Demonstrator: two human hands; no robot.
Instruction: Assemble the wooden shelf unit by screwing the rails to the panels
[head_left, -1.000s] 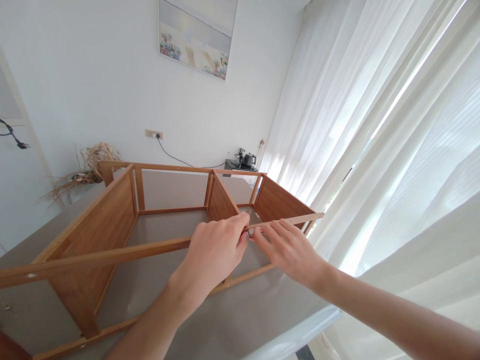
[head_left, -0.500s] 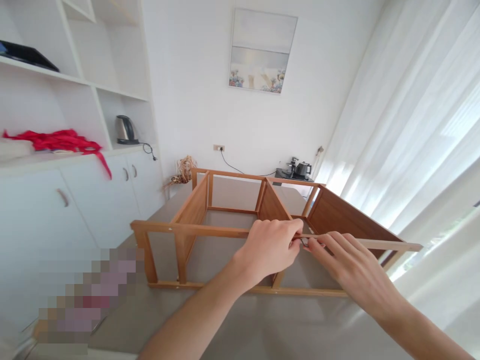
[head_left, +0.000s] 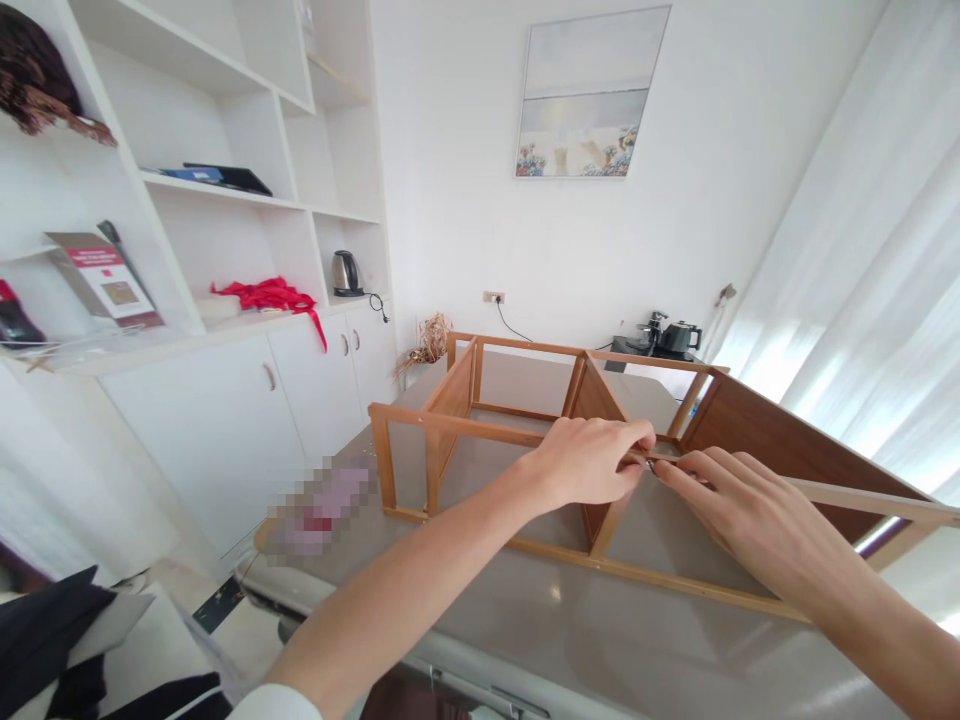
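Both hands meet at the middle of the wooden frame's near top rail, which runs left to right above the tabletop: left hand closed over it, right hand pinching something too small to identify.

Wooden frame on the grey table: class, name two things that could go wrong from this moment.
Both hands, left hand and right hand, pinch one spot on the thin top rail; pressing hard might bend it or trap a finger. The wooden frame reaches toward the table edge, so a push could slide it off.
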